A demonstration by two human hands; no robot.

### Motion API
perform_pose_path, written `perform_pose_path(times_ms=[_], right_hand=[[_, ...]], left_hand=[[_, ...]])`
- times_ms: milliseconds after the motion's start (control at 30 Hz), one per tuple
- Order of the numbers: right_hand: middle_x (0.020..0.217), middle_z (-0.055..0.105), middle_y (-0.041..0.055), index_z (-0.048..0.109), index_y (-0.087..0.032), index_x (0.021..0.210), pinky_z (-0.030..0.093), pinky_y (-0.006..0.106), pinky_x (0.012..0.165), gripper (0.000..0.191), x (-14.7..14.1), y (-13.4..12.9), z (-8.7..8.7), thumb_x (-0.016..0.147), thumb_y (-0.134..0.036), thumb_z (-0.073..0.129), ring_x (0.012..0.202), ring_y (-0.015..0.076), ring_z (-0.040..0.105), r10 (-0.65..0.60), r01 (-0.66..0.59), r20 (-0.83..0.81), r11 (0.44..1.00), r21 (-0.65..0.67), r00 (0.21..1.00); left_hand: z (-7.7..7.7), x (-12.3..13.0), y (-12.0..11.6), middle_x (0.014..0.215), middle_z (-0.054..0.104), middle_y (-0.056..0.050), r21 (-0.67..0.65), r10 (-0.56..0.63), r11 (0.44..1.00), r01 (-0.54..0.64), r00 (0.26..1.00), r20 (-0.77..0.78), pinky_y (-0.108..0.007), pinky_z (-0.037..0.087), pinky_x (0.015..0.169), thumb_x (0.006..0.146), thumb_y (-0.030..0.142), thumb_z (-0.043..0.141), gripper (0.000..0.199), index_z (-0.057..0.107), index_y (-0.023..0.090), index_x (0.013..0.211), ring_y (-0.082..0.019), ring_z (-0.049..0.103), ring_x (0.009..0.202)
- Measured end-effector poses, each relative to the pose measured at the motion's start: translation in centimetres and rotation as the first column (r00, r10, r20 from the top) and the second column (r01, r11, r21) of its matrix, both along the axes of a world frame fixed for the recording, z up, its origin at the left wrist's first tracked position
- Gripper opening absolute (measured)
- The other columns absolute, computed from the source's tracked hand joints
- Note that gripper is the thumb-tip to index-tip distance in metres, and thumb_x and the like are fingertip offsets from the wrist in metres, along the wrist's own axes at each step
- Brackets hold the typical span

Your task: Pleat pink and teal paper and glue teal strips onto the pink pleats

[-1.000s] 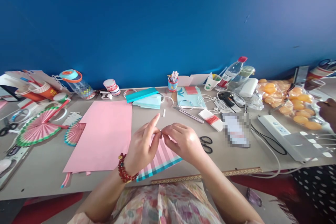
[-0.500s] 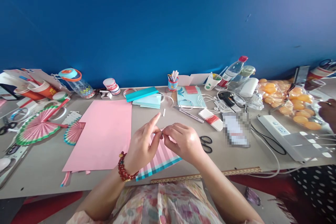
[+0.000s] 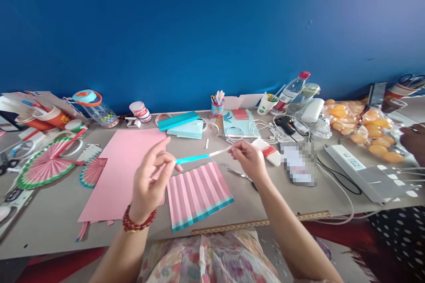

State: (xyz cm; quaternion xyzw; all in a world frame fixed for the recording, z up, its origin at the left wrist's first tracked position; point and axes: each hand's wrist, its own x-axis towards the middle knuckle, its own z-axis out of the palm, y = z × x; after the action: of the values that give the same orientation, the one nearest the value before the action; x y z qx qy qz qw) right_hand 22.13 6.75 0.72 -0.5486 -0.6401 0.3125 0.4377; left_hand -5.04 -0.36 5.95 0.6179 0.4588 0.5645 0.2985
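Note:
My left hand (image 3: 151, 179) pinches one end of a narrow bright blue strip (image 3: 192, 159) between thumb and finger. From the strip's other end runs a thin whitish strip, apparently tape backing (image 3: 219, 152), whose far tip is pinched in my right hand (image 3: 248, 158). Both strips hang in the air above the table. Below them lies a pink pleated paper (image 3: 201, 194) with a teal band along its near edge. Scissors (image 3: 241, 174) rest to its right, their handles partly behind my right forearm. Left of it, a large pink sheet (image 3: 129, 163) is partly covered by my left hand.
Pink folded fans (image 3: 48, 163) lie at the left. Teal paper pieces (image 3: 184, 128), a pen cup (image 3: 218, 107) and white cables (image 3: 265, 130) sit towards the wall. A power strip (image 3: 348, 159) and bagged orange balls (image 3: 375, 130) occupy the right, near another person's hand (image 3: 413, 141).
My hands have moved apart from their fingertip-to-fingertip position. The blue strip and the whitish strip now stretch between them. More of the pleated paper and the scissors shows.

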Motion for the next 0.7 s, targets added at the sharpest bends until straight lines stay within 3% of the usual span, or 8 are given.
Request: perform_pose_path(times_ms=[100,233,367,467,567,633,700], right_hand=[[0.075,0.070,0.0016,0.064,-0.021,0.076,0.043,0.023,0.057,0.017,2.6,2.4,-1.5,0.082,-0.028,0.050,0.063,0.0147,0.061,-0.099,0.101,0.062,0.994,-0.031,0.993],[0.070,0.069,0.0009,0.066,-0.022,0.073,0.040,0.025,0.059,0.018,4.5,5.5,-1.9,0.079,-0.031,0.052,0.065,0.0167,0.060,-0.237,0.243,0.320,0.970,0.022,0.917],[0.073,0.070,0.0042,0.068,-0.021,0.076,0.039,0.028,0.061,0.020,4.7,8.8,-1.0,0.081,-0.033,0.052,0.069,0.0195,0.060,-0.332,0.328,0.377,0.942,0.075,0.865],[0.078,0.071,0.0083,0.071,-0.019,0.080,0.041,0.030,0.063,0.025,4.4,11.0,0.1,0.086,-0.035,0.052,0.073,0.0223,0.062,-0.393,0.387,0.510,0.914,0.122,0.765],[0.098,0.071,0.0122,0.073,-0.018,0.095,0.046,0.033,0.072,0.022,3.5,11.4,1.1,0.085,-0.025,0.055,0.086,0.0251,0.063,-0.340,0.286,0.614,0.939,0.189,0.712],[0.118,0.066,0.0115,0.069,-0.020,0.112,0.047,0.033,0.080,0.033,2.2,10.0,1.8,0.082,-0.015,0.056,0.095,0.0236,0.062,-0.262,0.122,0.590,0.956,0.267,0.764],[0.113,0.067,0.0096,0.067,-0.019,0.113,0.049,0.032,0.078,0.030,0.1,7.2,2.7,0.085,-0.016,0.058,0.083,0.0188,0.063,-0.077,-0.077,0.493,0.956,0.285,0.866]], left_hand=[[0.8,-3.1,0.5,0.081,0.068,-0.002,0.049,0.155,0.984,-0.169,0.964,0.217,-0.033,0.054,0.073,0.086,0.026,0.065,0.043,0.059,0.019,0.128,-0.015,0.064,0.069],[2.0,-7.2,1.0,0.073,0.068,0.003,0.121,0.257,0.932,-0.342,0.858,0.445,-0.036,0.053,0.075,0.077,0.019,0.067,0.038,0.067,0.024,0.115,-0.014,0.058,0.066],[3.1,-9.0,0.5,0.063,0.062,0.006,0.253,0.318,0.843,-0.474,0.820,0.476,-0.040,0.052,0.076,0.069,0.017,0.066,0.044,0.069,0.023,0.113,-0.014,0.053,0.062],[3.6,-8.5,-0.3,0.068,0.065,0.007,0.266,0.321,0.851,-0.452,0.850,0.418,-0.040,0.052,0.077,0.072,0.021,0.067,0.041,0.069,0.028,0.112,-0.016,0.054,0.065],[3.4,-7.3,-0.9,0.069,0.068,0.004,0.246,0.257,0.907,-0.342,0.911,0.322,-0.037,0.051,0.068,0.077,0.022,0.067,0.039,0.068,0.024,0.117,-0.017,0.057,0.066],[3.0,-6.4,-1.1,0.072,0.069,0.001,0.196,0.190,0.949,-0.247,0.943,0.272,-0.035,0.051,0.066,0.082,0.021,0.065,0.037,0.067,0.021,0.119,-0.019,0.061,0.070],[2.6,-5.4,-1.0,0.076,0.069,-0.001,0.156,0.128,0.973,-0.167,0.964,0.235,-0.034,0.052,0.066,0.085,0.021,0.064,0.034,0.066,0.020,0.119,-0.019,0.062,0.072]])
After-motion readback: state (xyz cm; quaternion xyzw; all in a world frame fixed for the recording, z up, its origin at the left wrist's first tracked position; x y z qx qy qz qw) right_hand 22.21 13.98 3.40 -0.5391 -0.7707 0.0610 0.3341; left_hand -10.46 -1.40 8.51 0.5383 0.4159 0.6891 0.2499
